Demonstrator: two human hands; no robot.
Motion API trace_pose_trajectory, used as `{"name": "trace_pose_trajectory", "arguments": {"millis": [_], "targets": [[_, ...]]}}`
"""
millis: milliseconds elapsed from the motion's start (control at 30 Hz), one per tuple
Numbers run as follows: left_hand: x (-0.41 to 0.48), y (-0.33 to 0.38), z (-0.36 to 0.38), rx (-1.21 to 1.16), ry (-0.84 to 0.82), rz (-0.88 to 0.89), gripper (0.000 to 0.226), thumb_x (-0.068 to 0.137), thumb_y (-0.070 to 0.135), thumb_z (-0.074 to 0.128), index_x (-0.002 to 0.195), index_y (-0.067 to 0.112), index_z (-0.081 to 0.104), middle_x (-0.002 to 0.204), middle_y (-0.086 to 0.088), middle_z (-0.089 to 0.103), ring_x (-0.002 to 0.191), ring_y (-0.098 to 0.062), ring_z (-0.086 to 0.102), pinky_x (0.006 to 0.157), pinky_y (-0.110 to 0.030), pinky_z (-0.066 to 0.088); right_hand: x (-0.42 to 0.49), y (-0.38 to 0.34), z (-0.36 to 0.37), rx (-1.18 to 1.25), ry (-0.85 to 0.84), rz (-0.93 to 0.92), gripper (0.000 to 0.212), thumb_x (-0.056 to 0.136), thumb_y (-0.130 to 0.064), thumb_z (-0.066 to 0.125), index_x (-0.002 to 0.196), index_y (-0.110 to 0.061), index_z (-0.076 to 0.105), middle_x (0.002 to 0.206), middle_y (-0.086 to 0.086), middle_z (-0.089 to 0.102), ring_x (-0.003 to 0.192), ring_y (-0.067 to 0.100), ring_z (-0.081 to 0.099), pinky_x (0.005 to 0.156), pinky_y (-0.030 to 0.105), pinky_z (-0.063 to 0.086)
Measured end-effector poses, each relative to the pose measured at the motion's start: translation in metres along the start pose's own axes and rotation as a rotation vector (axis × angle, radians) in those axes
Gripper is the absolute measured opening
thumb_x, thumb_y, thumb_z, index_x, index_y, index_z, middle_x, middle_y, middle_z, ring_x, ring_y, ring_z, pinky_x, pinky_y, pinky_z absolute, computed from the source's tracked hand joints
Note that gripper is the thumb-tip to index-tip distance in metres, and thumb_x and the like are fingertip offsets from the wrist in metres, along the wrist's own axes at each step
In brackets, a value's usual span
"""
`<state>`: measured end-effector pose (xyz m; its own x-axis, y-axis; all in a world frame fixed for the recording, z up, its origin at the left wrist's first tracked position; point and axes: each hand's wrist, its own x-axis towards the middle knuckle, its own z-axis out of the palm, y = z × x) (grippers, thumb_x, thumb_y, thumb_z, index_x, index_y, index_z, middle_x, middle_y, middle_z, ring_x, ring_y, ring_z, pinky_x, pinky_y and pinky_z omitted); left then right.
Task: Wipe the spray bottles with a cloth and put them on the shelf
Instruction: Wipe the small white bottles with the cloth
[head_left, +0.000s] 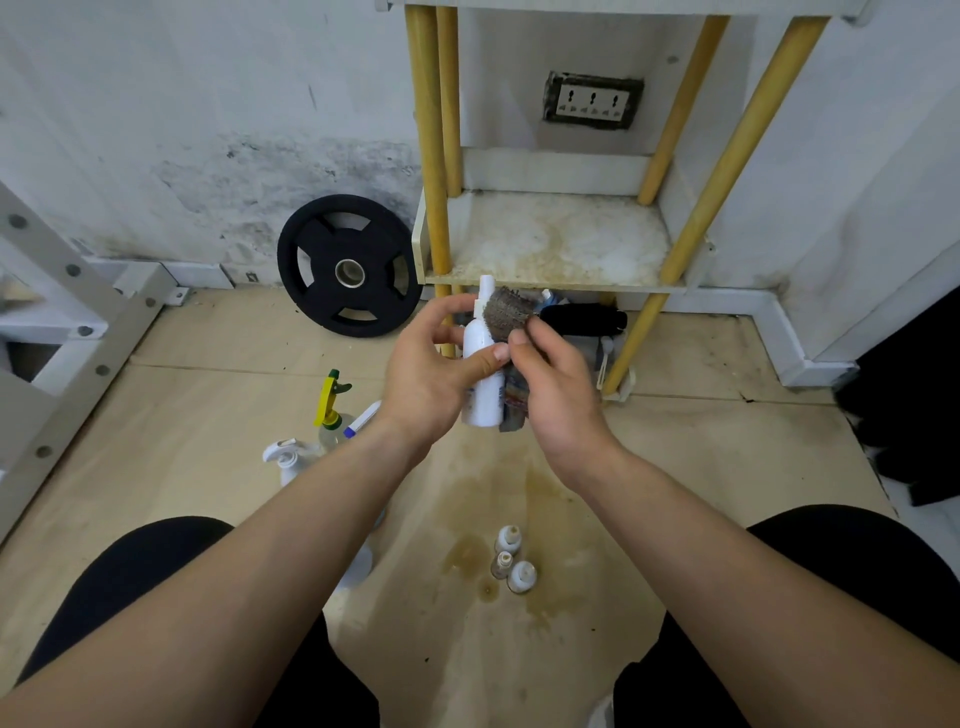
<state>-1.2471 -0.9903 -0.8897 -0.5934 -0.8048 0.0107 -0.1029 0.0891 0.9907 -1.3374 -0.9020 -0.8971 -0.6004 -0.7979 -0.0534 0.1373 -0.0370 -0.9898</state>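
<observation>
The slim white plastic spray bottle (483, 374) is held upright in mid-air, nozzle end up, in front of and just below the lower board of the shelf. The left hand (428, 384) grips its body. The thumb lies pressed across the front face, and the other fingers curl round the far side, with the index finger arched loosely above. This grip steadies the bottle against turning and leaves its right side exposed for wiping.

The grey patterned woven cloth (506, 312) is draped over the bottle's shoulder and hangs down its right side. The right hand (558, 387) pinches the cloth between thumb and curled fingers and presses it to the bottle, so that fabric rather than skin meets the surface. Judgement: the wiping step is in hand, and placement is not yet done.

The white shelf with yellow wooden posts (556, 239) stands directly ahead against the wall. Its stained lower board is the nearest surface for placement.

On the wooden floor, beside the left forearm, stand a clear trigger bottle with a yellow-and-green head (332, 410) and a white trigger bottle (284, 457). Three small clear bottles (511, 558) stand together between the forearms, near a brown stain. Judgement: these are grouped close by to await the same treatment.

A black weight plate (348, 265) leans on the wall just left of the shelf.
</observation>
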Motion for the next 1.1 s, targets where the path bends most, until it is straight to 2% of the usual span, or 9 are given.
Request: {"name": "trace_pose_trajectory", "arguments": {"millis": [100, 200, 300, 400, 567, 800, 933, 1033, 1100], "targets": [[-0.003, 0.001, 0.002, -0.065, -0.100, -0.006, 0.040, 0.100, 0.010, 0.063, 0.132, 0.033, 0.062, 0.111, 0.008, 0.076, 0.105, -0.007, 0.071, 0.094, -0.033, 0.057, -0.001, -0.002, -0.002, 0.020, 0.035, 0.006, 0.026, 0.108, -0.017, 0.045, 0.113, -0.028, 0.068, 0.109, 0.004, 0.075, 0.105, 0.021, 0.071, 0.091, 0.041, 0.059], [-0.004, -0.002, 0.002, -0.084, -0.162, -0.058, 0.045, 0.104, 0.005, 0.051, 0.143, 0.028, 0.057, 0.114, 0.001, 0.076, 0.113, -0.017, 0.069, 0.103, -0.043, 0.053, 0.002, -0.004, -0.007, 0.033, 0.099, 0.026, 0.026, 0.108, -0.017, 0.045, 0.116, -0.025, 0.068, 0.113, 0.006, 0.074, 0.112, 0.026, 0.068, 0.102, 0.049, 0.053], [-0.005, -0.001, 0.002, -0.106, -0.130, -0.063, 0.043, 0.100, 0.003, 0.058, 0.139, 0.022, 0.061, 0.112, -0.006, 0.076, 0.110, -0.024, 0.071, 0.100, -0.047, 0.056, 0.002, -0.004, -0.008, 0.020, 0.081, 0.020, 0.027, 0.108, -0.018, 0.045, 0.117, -0.028, 0.068, 0.113, 0.004, 0.074, 0.111, 0.025, 0.069, 0.101, 0.052, 0.053], [-0.006, -0.001, 0.004, -0.092, -0.052, -0.062, 0.040, 0.095, 0.003, 0.067, 0.125, 0.030, 0.067, 0.106, -0.007, 0.076, 0.102, -0.026, 0.073, 0.094, -0.046, 0.059, -0.002, -0.001, -0.005, -0.066, 0.056, -0.019, 0.026, 0.107, -0.020, 0.047, 0.122, -0.027, 0.067, 0.113, -0.001, 0.075, 0.109, 0.020, 0.070, 0.099, 0.052, 0.054], [-0.004, 0.001, 0.003, -0.087, -0.119, -0.017, 0.041, 0.094, 0.002, 0.068, 0.130, 0.022, 0.068, 0.118, -0.015, 0.071, 0.101, -0.036, 0.071, 0.085, -0.032, 0.061, -0.001, -0.002, -0.008, -0.099, 0.063, -0.034, 0.028, 0.106, -0.021, 0.048, 0.128, -0.023, 0.065, 0.117, 0.000, 0.074, 0.111, 0.019, 0.070, 0.098, 0.053, 0.055], [-0.005, 0.002, 0.005, -0.117, -0.178, -0.024, 0.039, 0.094, 0.010, 0.070, 0.131, 0.022, 0.068, 0.120, -0.005, 0.074, 0.118, -0.033, 0.065, 0.102, -0.054, 0.053, 0.010, -0.012, -0.018, 0.177, 0.120, 0.133, 0.026, 0.108, -0.021, 0.043, 0.110, -0.020, 0.070, 0.119, 0.013, 0.071, 0.117, 0.032, 0.066, 0.104, 0.058, 0.049], [-0.003, 0.003, 0.002, -0.196, -0.070, -0.078, 0.036, 0.098, 0.007, 0.064, 0.134, 0.013, 0.065, 0.122, -0.018, 0.071, 0.115, -0.037, 0.066, 0.094, -0.051, 0.058, 0.002, -0.001, -0.012, -0.125, 0.065, 0.008, 0.022, 0.106, -0.027, 0.048, 0.109, -0.027, 0.070, 0.104, 0.002, 0.075, 0.103, 0.026, 0.070, 0.090, 0.051, 0.057], [0.000, 0.004, -0.005, -0.279, -0.005, -0.140, 0.030, 0.100, 0.007, 0.061, 0.128, 0.015, 0.067, 0.113, -0.010, 0.074, 0.099, -0.026, 0.074, 0.079, -0.036, 0.062, -0.002, 0.011, -0.011, -0.437, 0.039, -0.144, 0.024, 0.101, -0.032, 0.048, 0.101, -0.017, 0.067, 0.083, 0.003, 0.070, 0.083, 0.024, 0.065, 0.076, 0.042, 0.053], [0.001, 0.003, -0.007, -0.309, -0.003, -0.161, 0.028, 0.101, 0.007, 0.058, 0.125, 0.018, 0.068, 0.107, -0.006, 0.076, 0.095, -0.021, 0.074, 0.079, -0.036, 0.063, -0.005, 0.014, -0.011, -0.525, 0.017, -0.163, 0.024, 0.103, -0.029, 0.047, 0.095, -0.013, 0.063, 0.073, 0.004, 0.064, 0.070, 0.022, 0.058, 0.065, 0.039, 0.046]]}}
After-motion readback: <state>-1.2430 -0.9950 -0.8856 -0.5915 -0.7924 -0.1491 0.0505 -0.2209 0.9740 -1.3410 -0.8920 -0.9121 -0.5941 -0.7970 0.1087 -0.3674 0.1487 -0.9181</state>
